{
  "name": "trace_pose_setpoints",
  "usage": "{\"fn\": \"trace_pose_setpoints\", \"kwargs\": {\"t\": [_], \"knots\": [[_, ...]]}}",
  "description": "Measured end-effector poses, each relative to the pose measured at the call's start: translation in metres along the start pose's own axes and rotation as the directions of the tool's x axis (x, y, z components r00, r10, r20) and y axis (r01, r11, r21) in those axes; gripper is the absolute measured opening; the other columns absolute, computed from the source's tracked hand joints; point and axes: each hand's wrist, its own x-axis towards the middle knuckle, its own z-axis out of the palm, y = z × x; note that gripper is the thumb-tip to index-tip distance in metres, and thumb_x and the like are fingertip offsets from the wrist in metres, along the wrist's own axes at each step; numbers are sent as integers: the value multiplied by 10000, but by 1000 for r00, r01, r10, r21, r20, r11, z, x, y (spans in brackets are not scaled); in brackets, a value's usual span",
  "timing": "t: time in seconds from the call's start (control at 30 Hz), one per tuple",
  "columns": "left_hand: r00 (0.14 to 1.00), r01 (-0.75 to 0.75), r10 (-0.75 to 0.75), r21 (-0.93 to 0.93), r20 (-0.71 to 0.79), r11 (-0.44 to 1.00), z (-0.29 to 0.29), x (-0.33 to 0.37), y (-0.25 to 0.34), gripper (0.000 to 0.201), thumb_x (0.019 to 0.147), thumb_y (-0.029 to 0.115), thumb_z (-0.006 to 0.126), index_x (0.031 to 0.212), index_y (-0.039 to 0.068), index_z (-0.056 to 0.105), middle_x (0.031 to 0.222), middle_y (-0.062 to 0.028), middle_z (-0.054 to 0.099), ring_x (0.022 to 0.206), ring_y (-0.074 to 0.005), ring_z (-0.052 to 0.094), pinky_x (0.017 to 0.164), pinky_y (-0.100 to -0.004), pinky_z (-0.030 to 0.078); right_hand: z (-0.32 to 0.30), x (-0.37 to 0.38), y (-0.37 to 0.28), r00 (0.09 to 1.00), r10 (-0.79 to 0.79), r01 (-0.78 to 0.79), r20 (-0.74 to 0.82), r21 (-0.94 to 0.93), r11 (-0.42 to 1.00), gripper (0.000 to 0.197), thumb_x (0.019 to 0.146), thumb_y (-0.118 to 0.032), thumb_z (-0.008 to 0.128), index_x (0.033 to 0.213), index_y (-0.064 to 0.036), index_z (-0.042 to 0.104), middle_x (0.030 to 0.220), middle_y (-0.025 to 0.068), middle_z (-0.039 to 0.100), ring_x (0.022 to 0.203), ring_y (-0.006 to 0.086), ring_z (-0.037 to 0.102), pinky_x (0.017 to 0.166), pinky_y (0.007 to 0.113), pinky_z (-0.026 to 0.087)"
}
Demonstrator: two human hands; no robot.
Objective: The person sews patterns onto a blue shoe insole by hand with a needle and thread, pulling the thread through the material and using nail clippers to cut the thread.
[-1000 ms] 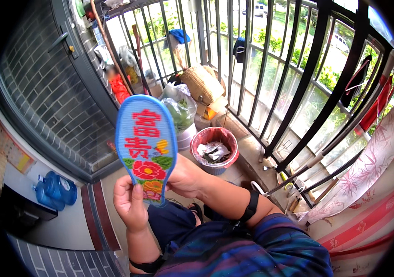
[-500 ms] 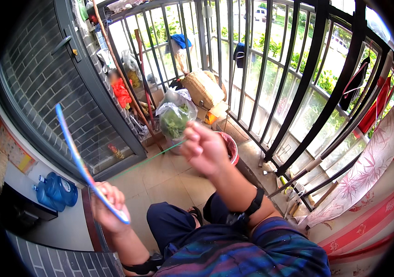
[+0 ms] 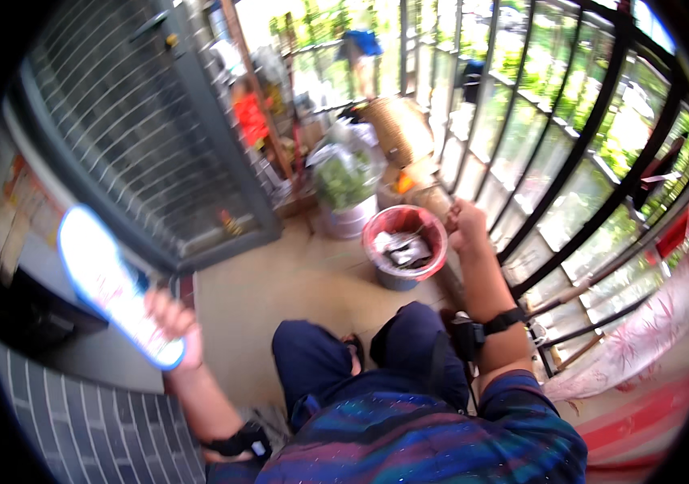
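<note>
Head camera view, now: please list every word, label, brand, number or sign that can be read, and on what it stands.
None can be read.
Flat white insole with blue edge, in the left hand: reddish marks, too blurred.
Pale wall sheet with orange patches: too blurred.

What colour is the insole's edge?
The insole has a blue edge, showing best in the head view.
</note>
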Motion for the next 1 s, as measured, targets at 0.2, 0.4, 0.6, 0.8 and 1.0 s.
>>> {"fn": "trace_pose_setpoints", "kwargs": {"t": [0.2, 0.4, 0.6, 0.8, 1.0], "knots": [[902, 429, -398, -241, 169, 871, 41, 24, -97, 264, 951, 282, 523, 796, 90, 430, 583, 3, 348, 446, -98, 365, 442, -254, 284, 137, -180, -19, 739, -307, 469, 600, -131, 874, 97, 981, -78, 462, 941, -44, 543, 694, 6, 560, 494, 47, 465, 459, 183, 356], [826, 561, -513, -416, 233, 715, 50, 14, -123, 275, 961, 313, 480, 823, 76, 465, 581, -20, 399, 419, -108, 367, 407, -230, 309, 166, -258, -24, 97, -435, 950, 895, 46, 308, 134, 849, 41, 565, 981, 22, 549, 744, 91, 596, 588, 173, 584, 528, 279, 465], [846, 530, -500, -399, 185, 748, 34, 6, -124, 402, 924, 426, 526, 796, 53, 446, 561, -38, 370, 430, -121, 338, 386, -226, 311, 176, -265, -23, -61, -414, 978, 908, 138, 159, 274, 712, -22, 686, 942, 18, 543, 719, 91, 585, 603, 261, 616, 527, 341, 491], [844, 535, -497, -385, 202, 752, 35, 6, -123, 431, 893, 452, 572, 795, 56, 434, 584, -27, 365, 458, -106, 343, 392, -216, 306, 175, -265, -21, -49, -385, 977, 922, 124, 172, 300, 693, -40, 707, 934, 11, 536, 717, 85, 586, 606, 259, 617, 529, 339, 493], [863, 500, -472, -435, 180, 748, 39, 3, -125, 426, 879, 442, 592, 824, 52, 429, 636, -24, 383, 500, -102, 367, 410, -217, 320, 174, -265, -20, -46, -381, 981, 923, 114, 159, 316, 677, -41, 712, 935, 7, 536, 721, 85, 592, 603, 260, 616, 521, 336, 491]]}}
